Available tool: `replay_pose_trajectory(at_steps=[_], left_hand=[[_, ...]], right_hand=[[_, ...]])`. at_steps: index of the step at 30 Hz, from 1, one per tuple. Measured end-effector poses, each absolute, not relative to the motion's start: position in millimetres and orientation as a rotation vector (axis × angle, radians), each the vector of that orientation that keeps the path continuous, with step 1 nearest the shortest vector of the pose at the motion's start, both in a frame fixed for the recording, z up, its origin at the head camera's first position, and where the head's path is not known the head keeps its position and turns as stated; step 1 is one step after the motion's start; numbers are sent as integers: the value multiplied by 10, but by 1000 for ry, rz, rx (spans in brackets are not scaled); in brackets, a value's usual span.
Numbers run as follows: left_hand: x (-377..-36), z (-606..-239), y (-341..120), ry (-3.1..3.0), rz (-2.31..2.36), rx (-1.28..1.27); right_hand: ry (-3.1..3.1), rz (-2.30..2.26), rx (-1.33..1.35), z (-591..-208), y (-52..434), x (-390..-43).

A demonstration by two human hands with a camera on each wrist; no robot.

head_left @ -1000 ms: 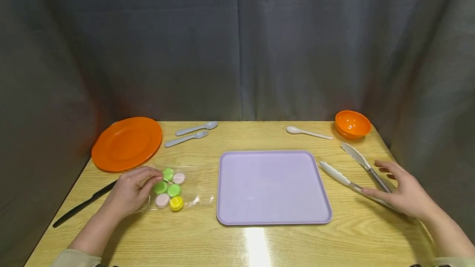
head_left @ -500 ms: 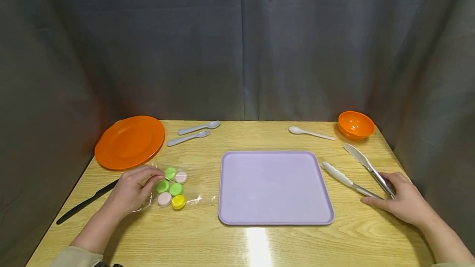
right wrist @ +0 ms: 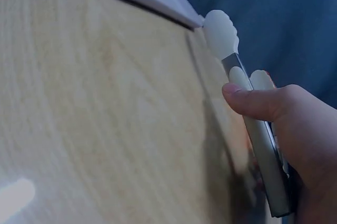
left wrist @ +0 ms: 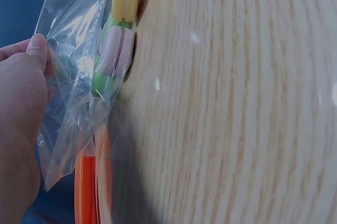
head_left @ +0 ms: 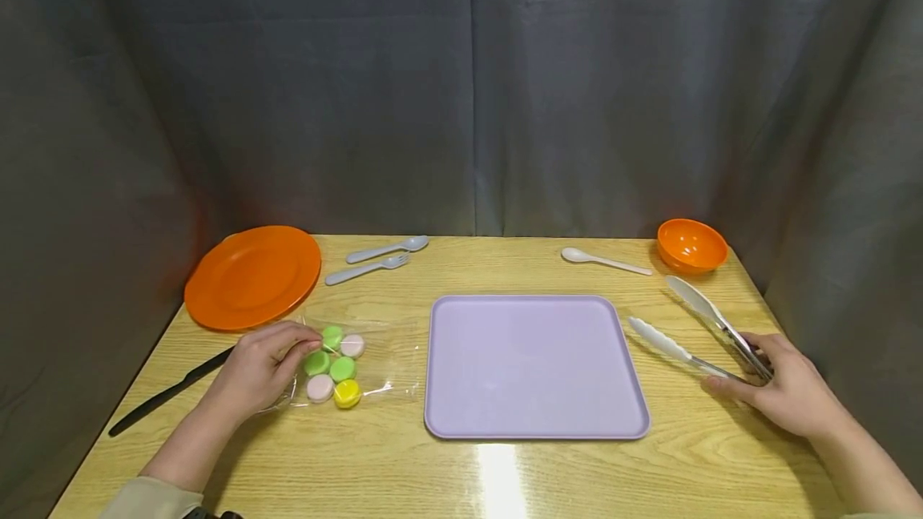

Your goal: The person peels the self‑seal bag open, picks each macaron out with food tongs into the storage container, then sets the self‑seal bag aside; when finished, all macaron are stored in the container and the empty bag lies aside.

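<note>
At the left of the head view, my left hand (head_left: 252,371) pinches the upper edge of a clear plastic bag (head_left: 395,355). Inside it lie several toy-like macarons in green, pale pink and yellow (head_left: 347,393). The left wrist view shows the bag's film (left wrist: 58,153) lifted beside the thumb, while the macarons stay low near the tabletop. On the right, my right hand (head_left: 789,387) grips metal tongs with white scalloped tips (head_left: 659,339), the thumb on one arm. The tongs' arms are spread apart. In the right wrist view my fingers on the far side are mostly hidden.
A lilac tray (head_left: 537,367) lies between the hands. Behind are an orange plate (head_left: 252,279), a grey spoon (head_left: 385,249), a grey fork (head_left: 366,269), a white spoon (head_left: 606,261) and an orange bowl (head_left: 692,247). A black knife (head_left: 169,393) lies far left, partly behind the left hand.
My right hand has closed around the tongs, and their arms have drawn slightly nearer each other. The left hand keeps pinching the bag in nearly the same place.
</note>
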State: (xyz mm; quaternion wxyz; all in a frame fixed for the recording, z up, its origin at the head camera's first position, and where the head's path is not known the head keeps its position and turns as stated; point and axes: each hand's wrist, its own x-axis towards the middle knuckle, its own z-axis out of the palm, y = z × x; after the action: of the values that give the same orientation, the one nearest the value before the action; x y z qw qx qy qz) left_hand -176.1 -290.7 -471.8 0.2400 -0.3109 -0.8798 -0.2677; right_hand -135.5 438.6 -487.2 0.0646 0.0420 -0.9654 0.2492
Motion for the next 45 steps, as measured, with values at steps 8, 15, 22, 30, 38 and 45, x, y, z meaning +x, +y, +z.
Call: replay_pose_trajectory(at_steps=[8, 15, 22, 30, 38, 45], left_hand=[[-1768, -4702, -2911, -2402, -738, -866], [-1765, -4702, -2899, -2404, -738, -859], [-1775, -4707, -2896, -2404, -735, -861], [-1778, -4693, -2891, -2386, -756, -874], [-1778, -4701, -2901, -2388, -765, -864], [-1784, -4691, -2881, -2384, -773, -870]], right_hand=[[-2899, 816, 214, -4672, 4333, -1362], [-2805, 880, 346, -4518, 4119, -1371], [-2740, 915, 566, -4372, 3807, -1437], [-2787, 944, 772, -4227, 3325, -1589], [-2836, 949, 938, -4218, 2761, -1804], [-2787, 898, 1081, -4291, 2305, -1957]])
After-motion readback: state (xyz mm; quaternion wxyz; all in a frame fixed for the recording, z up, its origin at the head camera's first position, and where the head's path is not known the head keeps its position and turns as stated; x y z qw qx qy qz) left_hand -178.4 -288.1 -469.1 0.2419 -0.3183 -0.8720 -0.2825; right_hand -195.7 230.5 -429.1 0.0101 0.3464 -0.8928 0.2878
